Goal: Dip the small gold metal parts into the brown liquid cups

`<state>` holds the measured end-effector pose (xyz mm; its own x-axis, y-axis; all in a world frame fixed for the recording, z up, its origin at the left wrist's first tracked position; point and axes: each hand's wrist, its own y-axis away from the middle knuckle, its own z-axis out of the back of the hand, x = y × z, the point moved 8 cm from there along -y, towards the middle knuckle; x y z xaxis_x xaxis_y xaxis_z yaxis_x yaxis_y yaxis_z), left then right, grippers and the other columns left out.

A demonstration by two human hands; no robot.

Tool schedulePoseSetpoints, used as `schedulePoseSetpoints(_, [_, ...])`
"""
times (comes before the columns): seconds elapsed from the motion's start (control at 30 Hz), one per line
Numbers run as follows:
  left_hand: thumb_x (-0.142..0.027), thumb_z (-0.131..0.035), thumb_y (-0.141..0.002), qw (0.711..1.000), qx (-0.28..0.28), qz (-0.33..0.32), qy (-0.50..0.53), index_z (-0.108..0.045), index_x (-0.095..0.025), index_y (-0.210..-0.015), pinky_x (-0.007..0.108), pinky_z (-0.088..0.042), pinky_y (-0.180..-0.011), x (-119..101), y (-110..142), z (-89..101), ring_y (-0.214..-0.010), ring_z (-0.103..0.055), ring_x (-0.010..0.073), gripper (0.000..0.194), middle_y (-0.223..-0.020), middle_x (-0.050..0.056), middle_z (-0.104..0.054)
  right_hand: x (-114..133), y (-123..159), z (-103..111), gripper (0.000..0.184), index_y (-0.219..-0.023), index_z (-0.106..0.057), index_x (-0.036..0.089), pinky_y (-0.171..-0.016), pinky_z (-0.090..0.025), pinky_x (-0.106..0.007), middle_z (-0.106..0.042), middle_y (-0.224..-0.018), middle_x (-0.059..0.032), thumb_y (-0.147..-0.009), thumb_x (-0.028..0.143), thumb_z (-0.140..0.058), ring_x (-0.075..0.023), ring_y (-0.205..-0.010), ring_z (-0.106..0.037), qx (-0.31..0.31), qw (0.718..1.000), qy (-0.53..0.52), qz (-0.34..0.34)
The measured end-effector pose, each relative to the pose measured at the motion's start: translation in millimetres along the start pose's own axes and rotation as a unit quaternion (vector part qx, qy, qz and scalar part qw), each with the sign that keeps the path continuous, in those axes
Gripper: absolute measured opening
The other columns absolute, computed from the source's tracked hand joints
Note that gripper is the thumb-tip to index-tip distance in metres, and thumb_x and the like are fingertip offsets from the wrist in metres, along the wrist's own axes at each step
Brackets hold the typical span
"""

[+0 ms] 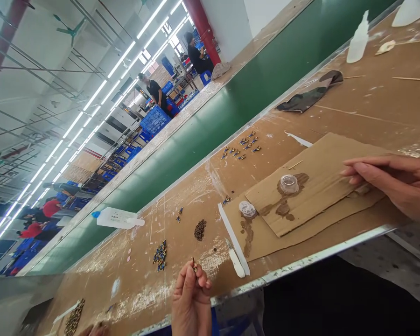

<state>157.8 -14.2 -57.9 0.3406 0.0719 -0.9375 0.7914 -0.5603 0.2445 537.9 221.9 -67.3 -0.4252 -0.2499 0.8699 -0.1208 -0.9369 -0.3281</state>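
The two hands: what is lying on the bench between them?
In the head view, between the left hand and right hand lie a white strip and stained cardboard bearing two small clear cups.

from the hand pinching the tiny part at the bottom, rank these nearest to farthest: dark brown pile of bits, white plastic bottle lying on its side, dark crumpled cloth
From the left hand:
1. Dark brown pile of bits, just above it on the bench.
2. White plastic bottle lying on its side, up-left by the green belt.
3. Dark crumpled cloth, far up-right.

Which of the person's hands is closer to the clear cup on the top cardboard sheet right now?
Right. The right hand rests on the same cardboard sheet as the clear cup. The left hand is down at the table edge, pinching a small part.
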Motion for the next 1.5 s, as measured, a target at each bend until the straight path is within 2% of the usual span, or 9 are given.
schedulePoseSetpoints(0.1, [-0.032,-0.089,-0.043,1.0,0.009,0.018,-0.01,-0.072,-0.023,-0.071,0.012,-0.049,-0.048,3.3,14.1,-17.7,-0.048,-0.053,0.003,0.034,-0.059,-0.004,-0.058,11.3,-2.0,3.0,0.048,-0.086,-0.069,0.021,-0.071,-0.054,-0.027,-0.069,-0.082,-0.0081,-0.075,0.065,-0.054,-0.012,-0.069,-0.065,0.011,0.998,-0.052,-0.024])
schedulePoseSetpoints(0.2, [-0.034,-0.089,-0.04,0.999,0.024,-0.015,-0.046,-0.073,-0.024,-0.067,0.015,-0.051,-0.048,-5.4,23.1,-42.7,-0.046,-0.054,0.0048,0.033,-0.055,-0.004,-0.06,19.2,-5.4,4.9,0.041,-0.085,-0.069,0.019,-0.066,-0.055,-0.025,-0.068,-0.077,-0.0069,-0.079,0.058,-0.057,-0.011,-0.065,-0.064,0.013,0.998,-0.063,0.013])
schedulePoseSetpoints(0.43, [-0.038,-0.085,-0.045,0.969,0.109,-0.091,-0.201,-0.074,-0.021,-0.07,0.028,-0.057,-0.056,-18.3,18.9,-121.2,-0.052,-0.063,0.0152,0.032,-0.058,0.002,-0.068,25.7,-8.7,5.3,0.02,-0.088,-0.068,0.019,-0.055,-0.052,-0.02,-0.068,-0.076,-0.0035,-0.087,0.034,-0.055,-0.0101,-0.06,-0.062,0.028,0.992,-0.095,0.08])
schedulePoseSetpoints(0.53, [-0.041,-0.08,-0.055,0.928,0.149,-0.136,-0.312,-0.073,-0.02,-0.075,0.027,-0.056,-0.065,-20.9,16.9,-161.0,-0.059,-0.065,0.0158,0.029,-0.062,0.003,-0.069,27.8,-10.4,5.2,0.021,-0.089,-0.067,0.018,-0.055,-0.052,-0.022,-0.068,-0.078,-0.0033,-0.088,0.032,-0.052,-0.0114,-0.063,-0.063,0.038,0.989,-0.103,0.094])
schedulePoseSetpoints(0.7, [-0.043,-0.071,-0.065,0.824,0.248,-0.228,-0.455,-0.071,-0.02,-0.078,0.025,-0.051,-0.065,-16.9,18.4,-229.2,-0.067,-0.062,0.0157,0.027,-0.071,0.002,-0.069,30.0,-13.7,9.2,0.019,-0.09,-0.066,0.018,-0.053,-0.048,-0.021,-0.067,-0.077,-0.0027,-0.09,0.027,-0.049,-0.0103,-0.062,-0.061,0.028,0.987,-0.097,0.121])
schedulePoseSetpoints(0.87, [-0.045,-0.064,-0.069,0.738,0.29,-0.279,-0.542,-0.07,-0.021,-0.076,0.027,-0.048,-0.066,-7.3,20.7,-272.4,-0.064,-0.061,0.015,0.026,-0.068,0.0,-0.067,30.4,-14.0,9.6,0.018,-0.092,-0.065,0.017,-0.06,-0.047,-0.021,-0.067,-0.076,-0.0027,-0.09,0.023,-0.048,-0.0104,-0.066,-0.061,0.024,0.985,-0.091,0.145])
schedulePoseSetpoints(0.97, [-0.044,-0.061,-0.072,0.696,0.308,-0.304,-0.573,-0.069,-0.021,-0.076,0.027,-0.048,-0.067,-3.0,22.4,-287.4,-0.066,-0.061,0.015,0.024,-0.07,0.0,-0.068,28.7,-14.3,10.7,0.016,-0.091,-0.065,0.016,-0.06,-0.044,-0.021,-0.066,-0.075,-0.002,-0.089,0.021,-0.05,-0.0094,-0.065,-0.059,0.013,0.984,-0.098,0.148])
schedulePoseSetpoints(1.07, [-0.043,-0.06,-0.073,0.673,0.32,-0.308,-0.591,-0.069,-0.021,-0.077,0.026,-0.047,-0.065,0.7,20.6,-293.8,-0.067,-0.062,0.0145,0.024,-0.072,0.0,-0.069,28.0,-14.5,12.7,0.015,-0.09,-0.066,0.016,-0.058,-0.04,-0.02,-0.063,-0.072,-0.0008,-0.089,0.019,-0.051,-0.0076,-0.061,-0.055,-0.001,0.983,-0.103,0.155])
schedulePoseSetpoints(1.5, [-0.048,-0.066,-0.068,0.654,0.304,-0.309,-0.62,-0.069,-0.022,-0.077,0.023,-0.044,-0.062,3.4,17.9,-300.2,-0.063,-0.062,0.0136,0.029,-0.07,-0.001,-0.069,29.2,-16.4,21.3,0.016,-0.084,-0.065,0.013,-0.055,-0.037,-0.017,-0.055,-0.065,0.0011,-0.089,0.016,-0.05,-0.0056,-0.058,-0.048,-0.043,0.975,-0.115,0.184])
